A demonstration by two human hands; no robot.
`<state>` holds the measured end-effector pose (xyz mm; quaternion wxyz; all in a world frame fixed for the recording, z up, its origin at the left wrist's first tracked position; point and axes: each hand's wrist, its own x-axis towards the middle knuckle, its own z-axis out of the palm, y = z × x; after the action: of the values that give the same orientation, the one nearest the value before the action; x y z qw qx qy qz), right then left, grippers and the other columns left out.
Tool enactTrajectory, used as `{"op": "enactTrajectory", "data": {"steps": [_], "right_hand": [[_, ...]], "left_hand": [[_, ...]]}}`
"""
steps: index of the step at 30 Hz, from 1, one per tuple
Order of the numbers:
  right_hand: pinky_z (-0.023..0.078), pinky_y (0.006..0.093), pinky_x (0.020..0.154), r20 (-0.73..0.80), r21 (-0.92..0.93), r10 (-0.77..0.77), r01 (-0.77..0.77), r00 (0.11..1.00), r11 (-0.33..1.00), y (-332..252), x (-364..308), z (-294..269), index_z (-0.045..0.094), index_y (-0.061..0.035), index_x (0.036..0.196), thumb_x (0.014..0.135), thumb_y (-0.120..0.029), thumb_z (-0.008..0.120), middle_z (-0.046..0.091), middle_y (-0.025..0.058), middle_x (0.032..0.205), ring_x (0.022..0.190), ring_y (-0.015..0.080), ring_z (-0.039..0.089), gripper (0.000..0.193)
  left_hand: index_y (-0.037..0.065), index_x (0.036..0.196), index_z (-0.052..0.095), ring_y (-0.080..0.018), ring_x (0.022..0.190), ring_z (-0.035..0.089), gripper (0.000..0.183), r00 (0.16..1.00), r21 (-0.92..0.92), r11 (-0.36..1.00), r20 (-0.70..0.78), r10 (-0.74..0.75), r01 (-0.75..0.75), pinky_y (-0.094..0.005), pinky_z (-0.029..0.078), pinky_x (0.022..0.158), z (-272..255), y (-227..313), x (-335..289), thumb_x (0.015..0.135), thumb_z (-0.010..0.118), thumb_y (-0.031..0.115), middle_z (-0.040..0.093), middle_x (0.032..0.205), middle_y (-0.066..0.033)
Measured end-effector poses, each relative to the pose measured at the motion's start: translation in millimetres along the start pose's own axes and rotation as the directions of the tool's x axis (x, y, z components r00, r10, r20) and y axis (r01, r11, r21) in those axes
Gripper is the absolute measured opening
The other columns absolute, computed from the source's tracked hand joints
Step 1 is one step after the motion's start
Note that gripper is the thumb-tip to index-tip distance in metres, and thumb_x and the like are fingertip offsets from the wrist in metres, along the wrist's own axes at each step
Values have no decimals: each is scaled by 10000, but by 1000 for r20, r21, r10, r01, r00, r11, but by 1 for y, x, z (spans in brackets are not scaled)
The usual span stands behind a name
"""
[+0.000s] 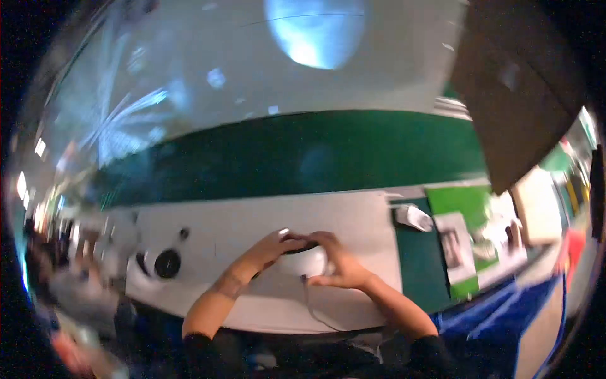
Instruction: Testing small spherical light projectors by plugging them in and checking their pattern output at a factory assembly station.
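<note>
Two bare hands are shown, one left hand (278, 245) and one right hand (344, 262), and one white rounded object (310, 263) is held between them. One thin cord (317, 312) is counted. On one desk (416, 265), one pale mat (221, 221), one black disc (167, 264), one small dark round piece (184, 234) and one small white item (414, 218) are seen. One large brown panel (521, 101) is seen above. The blurred green-and-white papers (456, 243) at right cannot be counted surely.
</note>
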<state>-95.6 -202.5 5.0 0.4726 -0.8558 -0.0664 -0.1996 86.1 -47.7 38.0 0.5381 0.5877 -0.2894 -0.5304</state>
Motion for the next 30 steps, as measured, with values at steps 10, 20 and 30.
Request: {"op": "enactTrajectory", "data": {"steps": [10,20,30], "right_hand": [[325,433,1123,-18,28,103,-102,995,994,3,5,20,343,36,1455,762,-594,795,456,188,1386,1299,298,448,1040],[358,442,1114,9,69,78,-78,997,995,10,-2,12,368,3,1436,652,-493,900,511,180,1344,1282,315,488,1069],[417,480,1081,23,-66,30,-29,999,997,-2,3,5,332,-17,1466,737,-507,846,398,266,1442,1327,452,445,1017]], "left_hand": [[-5,861,760,-186,652,643,344,980,108,982,-105,167,-156,-366,475,480,-11,-28,6,785,785,330,723,786,-60],[100,984,748,-95,646,535,316,996,163,985,-54,69,-59,-289,390,534,-8,-13,-4,919,652,395,643,762,5],[-23,1118,708,-181,993,643,340,999,-47,999,-43,0,-2,-287,525,858,-5,-1,-4,892,687,230,700,1053,-116]]}}
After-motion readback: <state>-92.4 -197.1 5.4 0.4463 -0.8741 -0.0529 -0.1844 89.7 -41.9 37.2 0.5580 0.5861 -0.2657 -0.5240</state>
